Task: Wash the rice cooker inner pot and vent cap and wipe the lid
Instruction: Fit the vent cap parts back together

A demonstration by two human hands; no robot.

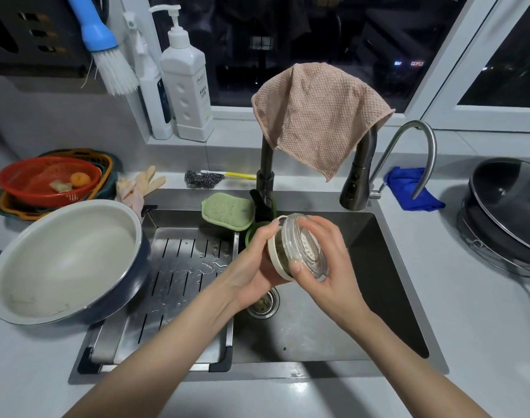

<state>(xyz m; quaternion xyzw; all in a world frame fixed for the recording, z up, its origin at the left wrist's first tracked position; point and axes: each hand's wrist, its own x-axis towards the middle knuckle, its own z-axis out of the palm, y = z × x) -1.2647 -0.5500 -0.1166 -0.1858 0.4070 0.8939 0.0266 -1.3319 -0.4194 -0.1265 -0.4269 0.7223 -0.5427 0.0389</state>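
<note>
The steel sink (387,297) is set in the grey worktop (474,312). At its left edge the inner pot (61,257) leans tilted, its cream inside showing. Above the basin both hands grasp the vent cap (296,247), the left hand (251,274) round its cream base and the right hand (333,267) round its clear top.

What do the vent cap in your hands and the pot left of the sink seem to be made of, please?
The vent cap looks like clear glossy plastic, possibly glass, on a cream plastic ring: see-through, with moulded ridges. The pot seems coated metal: matte cream lining, perhaps ceramic or nonstick, dark blue outside, thin shiny rim.
</note>
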